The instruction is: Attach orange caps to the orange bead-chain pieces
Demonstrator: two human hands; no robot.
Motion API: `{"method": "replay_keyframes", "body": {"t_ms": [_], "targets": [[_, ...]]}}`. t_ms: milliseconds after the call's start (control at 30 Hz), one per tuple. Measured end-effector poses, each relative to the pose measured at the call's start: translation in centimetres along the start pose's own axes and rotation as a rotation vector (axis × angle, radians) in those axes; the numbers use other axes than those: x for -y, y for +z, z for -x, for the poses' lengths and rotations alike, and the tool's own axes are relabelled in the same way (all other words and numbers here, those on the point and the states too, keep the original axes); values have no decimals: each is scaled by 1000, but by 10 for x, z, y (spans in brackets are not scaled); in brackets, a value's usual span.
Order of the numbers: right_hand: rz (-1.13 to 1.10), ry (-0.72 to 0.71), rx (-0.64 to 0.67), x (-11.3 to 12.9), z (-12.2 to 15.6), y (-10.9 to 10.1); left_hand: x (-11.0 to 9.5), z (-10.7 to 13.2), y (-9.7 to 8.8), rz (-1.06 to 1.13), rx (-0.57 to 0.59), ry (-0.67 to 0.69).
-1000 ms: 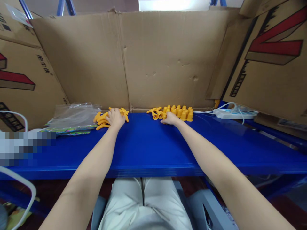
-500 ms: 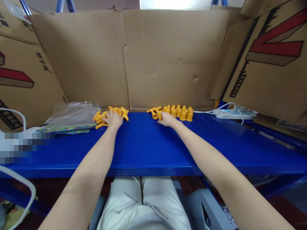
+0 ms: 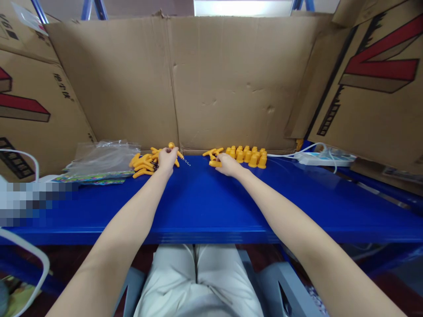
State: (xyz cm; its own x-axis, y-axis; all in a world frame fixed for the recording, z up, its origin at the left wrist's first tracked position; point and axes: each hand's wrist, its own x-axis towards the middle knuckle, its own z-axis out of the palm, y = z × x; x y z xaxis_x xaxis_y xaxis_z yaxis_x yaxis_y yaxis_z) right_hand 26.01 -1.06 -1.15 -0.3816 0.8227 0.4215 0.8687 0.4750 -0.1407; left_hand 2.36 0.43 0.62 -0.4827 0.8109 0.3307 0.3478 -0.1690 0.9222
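Observation:
On the blue shelf, a loose pile of long yellow plastic pieces lies at the back left. My left hand rests at the pile's right edge, fingers closed on one yellow piece. A group of upright yellow caps stands at the back centre. Just left of the caps, my right hand has its fingers curled on a yellow piece. A small thin spring-like thing lies between the hands.
Cardboard walls close off the back and both sides. Clear plastic bags lie at the left on a colourful sheet. A white power strip with cables sits at the right. White cable loops hang at the far left.
My left hand shifted right and lifted a yellow piece off the pile's edge. My right hand slid slightly left, away from the upright caps, onto a lying piece.

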Motion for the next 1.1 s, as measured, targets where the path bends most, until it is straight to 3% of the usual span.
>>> {"method": "replay_keyframes", "body": {"t_ms": [100, 367, 1100], "targets": [[10, -104, -6, 4, 0, -1, -6, 11, 7, 180, 69, -82], [-87, -223, 74, 18, 2, -4, -20, 36, 6, 299, 221, -242], [-158, -112, 64, 12, 4, -2, -11, 31, 6, 404, 355, -329]]}}
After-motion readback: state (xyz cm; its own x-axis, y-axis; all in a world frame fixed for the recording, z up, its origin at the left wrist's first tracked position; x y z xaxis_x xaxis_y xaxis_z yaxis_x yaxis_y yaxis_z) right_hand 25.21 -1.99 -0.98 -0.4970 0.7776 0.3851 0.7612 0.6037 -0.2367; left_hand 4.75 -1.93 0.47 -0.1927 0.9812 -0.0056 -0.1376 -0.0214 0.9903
